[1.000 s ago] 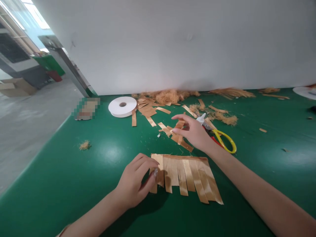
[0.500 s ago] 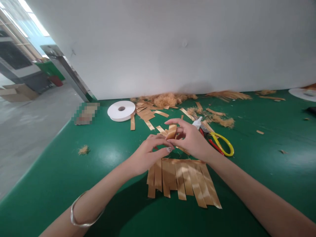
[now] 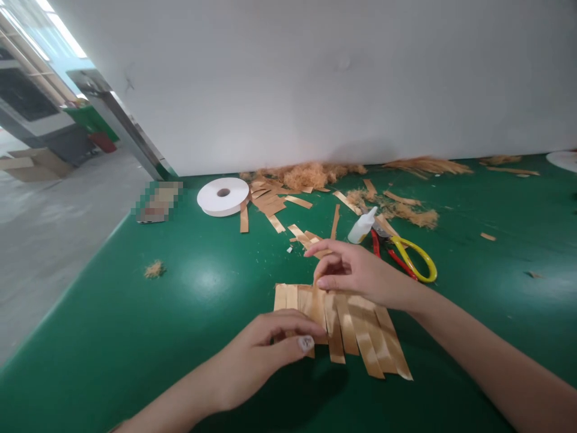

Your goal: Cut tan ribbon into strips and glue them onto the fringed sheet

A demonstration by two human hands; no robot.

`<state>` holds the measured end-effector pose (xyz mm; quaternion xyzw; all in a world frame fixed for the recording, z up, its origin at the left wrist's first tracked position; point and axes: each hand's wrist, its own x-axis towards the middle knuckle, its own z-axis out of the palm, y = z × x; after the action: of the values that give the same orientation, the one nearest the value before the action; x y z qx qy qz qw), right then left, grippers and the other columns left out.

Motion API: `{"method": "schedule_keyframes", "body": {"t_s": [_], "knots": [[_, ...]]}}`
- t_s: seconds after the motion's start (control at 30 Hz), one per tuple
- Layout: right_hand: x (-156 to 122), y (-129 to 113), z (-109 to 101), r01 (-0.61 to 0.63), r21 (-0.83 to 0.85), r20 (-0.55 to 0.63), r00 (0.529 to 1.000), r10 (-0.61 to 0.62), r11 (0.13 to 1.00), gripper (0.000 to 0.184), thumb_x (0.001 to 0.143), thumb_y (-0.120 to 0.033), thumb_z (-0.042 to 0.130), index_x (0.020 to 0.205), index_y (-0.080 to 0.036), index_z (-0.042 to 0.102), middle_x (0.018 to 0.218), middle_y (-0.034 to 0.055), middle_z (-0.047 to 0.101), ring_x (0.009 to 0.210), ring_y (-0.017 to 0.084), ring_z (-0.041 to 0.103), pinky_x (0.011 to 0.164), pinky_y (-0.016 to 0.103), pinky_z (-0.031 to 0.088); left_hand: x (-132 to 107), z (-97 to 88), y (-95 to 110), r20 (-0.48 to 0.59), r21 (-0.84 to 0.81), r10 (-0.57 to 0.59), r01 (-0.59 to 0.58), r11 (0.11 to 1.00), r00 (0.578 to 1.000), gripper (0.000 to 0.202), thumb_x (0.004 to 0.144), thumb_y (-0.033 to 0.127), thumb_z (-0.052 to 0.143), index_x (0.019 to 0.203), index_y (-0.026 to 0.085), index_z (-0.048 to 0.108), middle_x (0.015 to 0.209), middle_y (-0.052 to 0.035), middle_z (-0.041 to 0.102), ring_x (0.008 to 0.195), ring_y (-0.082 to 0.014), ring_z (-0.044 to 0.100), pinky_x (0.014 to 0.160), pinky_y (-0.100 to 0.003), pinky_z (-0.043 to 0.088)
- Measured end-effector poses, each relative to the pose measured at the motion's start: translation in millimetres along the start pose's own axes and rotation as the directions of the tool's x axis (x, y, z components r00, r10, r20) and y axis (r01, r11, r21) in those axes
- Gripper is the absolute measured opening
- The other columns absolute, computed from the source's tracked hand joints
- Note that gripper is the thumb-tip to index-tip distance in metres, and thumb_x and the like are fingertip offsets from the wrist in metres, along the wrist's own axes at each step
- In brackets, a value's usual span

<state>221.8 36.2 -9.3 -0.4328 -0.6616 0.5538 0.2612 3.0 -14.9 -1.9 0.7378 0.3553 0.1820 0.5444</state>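
Note:
A flat row of overlapping tan ribbon strips (image 3: 367, 337) lies on the green table, joined along its far edge, with ragged ends towards me. Laid lengthwise over its left half is one tan strip (image 3: 319, 310). My right hand (image 3: 360, 270) pinches the far end of that strip between thumb and fingers at the joined edge. Down at the near end, my left hand (image 3: 274, 343) has its thumb and index finger closed around the strip's lower part. Its fingers cover some ends of the row.
A white glue bottle (image 3: 362, 226) stands tilted beside scissors with yellow and red handles (image 3: 421, 264). Behind are loose tan strips (image 3: 270, 201), frizzy fibre (image 3: 311, 175) and a white tape roll (image 3: 222, 193). A white wall (image 3: 288, 90) bounds the table's back.
Both hands have come down towards me from above the row, bringing the strip from a curled shape to lying straight over the row. My left hand has moved nearest to me.

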Motion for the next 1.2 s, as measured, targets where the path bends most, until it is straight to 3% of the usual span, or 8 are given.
{"method": "schedule_keyframes", "body": {"t_s": [0.1,0.2,0.3,0.37,0.57,0.77,0.93,1.2], "knots": [[1.5,3.2,0.4,-0.035,-0.012,0.037,0.999,0.036,0.999,0.025,0.078,-0.029,0.06,0.103,-0.024,0.056,0.081,0.0009,0.068,0.078,0.016,0.063,0.074,0.031,0.048,-4.5,6.5,-5.7,0.052,-0.126,-0.057,0.064,0.99,0.997,0.024,0.089,0.021,0.047,0.106,0.023,0.063,0.107,-0.0044,0.066,0.09,-0.0165,0.065,0.073,-0.028,0.054],[5.1,3.8,1.3,-0.071,-0.052,0.045,0.996,0.074,0.996,0.011,0.076,-0.029,0.062,0.086,-0.023,0.063,0.08,0.0012,0.07,0.078,0.017,0.065,0.073,0.03,0.048,-4.6,8.0,-8.0,0.068,-0.157,-0.087,0.096,0.983,0.994,0.025,0.089,0.024,0.046,0.11,0.021,0.06,0.103,-0.0053,0.067,0.079,-0.0143,0.065,0.064,-0.025,0.053],[8.9,3.3,3.0,-0.065,-0.101,0.067,0.995,0.072,0.993,0.006,0.076,-0.026,0.062,0.073,-0.022,0.065,0.076,0.0006,0.069,0.075,0.016,0.065,0.07,0.028,0.047,-4.2,5.8,-9.1,-0.039,0.029,-0.059,0.06,0.998,0.997,0.022,0.088,0.026,0.047,0.106,0.021,0.059,0.083,-0.0015,0.068,0.062,-0.0113,0.059,0.052,-0.021,0.047],[11.2,3.5,4.1,-0.049,-0.12,0.08,0.995,0.059,0.992,0.008,0.076,-0.023,0.06,0.072,-0.022,0.066,0.075,0.0001,0.069,0.074,0.015,0.064,0.069,0.028,0.047,-4.1,4.0,-10.9,-0.075,0.228,0.01,0.008,0.974,0.997,0.019,0.088,0.023,0.045,0.099,0.021,0.06,0.075,0.0004,0.065,0.059,-0.0106,0.055,0.052,-0.022,0.044],[17.5,6.5,5.4,-0.037,-0.22,0.092,0.994,0.058,0.975,0.009,0.076,-0.021,0.059,0.072,-0.022,0.067,0.077,0.0003,0.068,0.075,0.014,0.062,0.068,0.027,0.045,-0.6,6.8,-22.0,0.028,0.71,0.255,-0.199,0.676,0.966,0.022,0.089,0.018,0.037,0.087,0.016,0.059,0.074,-0.0043,0.059,0.068,-0.0172,0.05,0.056,-0.029,0.041],[26.7,7.3,6.2,-0.05,-0.324,0.104,0.991,0.088,0.945,0.012,0.074,-0.03,0.063,0.078,-0.019,0.064,0.078,0.0019,0.066,0.072,0.014,0.059,0.064,0.026,0.045,3.6,9.2,-26.3,0.068,0.819,0.219,-0.18,0.545,0.973,0.021,0.089,0.022,0.037,0.095,0.016,0.057,0.082,-0.0062,0.055,0.074,-0.0195,0.047,0.062,-0.033,0.044],[36.1,7.2,7.1,-0.011,-0.376,0.158,0.984,0.076,0.926,0.011,0.074,-0.024,0.061,0.083,-0.019,0.062,0.079,0.0016,0.066,0.073,0.014,0.06,0.064,0.025,0.044,5.1,8.8,-28.1,0.076,0.857,0.192,-0.163,0.488,0.978,0.028,0.087,0.027,0.042,0.11,0.017,0.054,0.086,-0.0066,0.053,0.078,-0.021,0.047,0.064,-0.035,0.045],[39.1,7.9,6.5,0.001,-0.387,0.199,0.977,0.082,0.922,0.012,0.076,-0.024,0.06,0.087,-0.019,0.062,0.081,0.002,0.066,0.077,0.014,0.06,0.067,0.025,0.044,5.7,9.8,-38.0,0.098,0.882,0.251,-0.201,0.426,0.963,0.025,0.09,0.029,0.039,0.099,0.017,0.059,0.083,-0.0054,0.054,0.076,-0.0202,0.048,0.062,-0.033,0.043]]}}
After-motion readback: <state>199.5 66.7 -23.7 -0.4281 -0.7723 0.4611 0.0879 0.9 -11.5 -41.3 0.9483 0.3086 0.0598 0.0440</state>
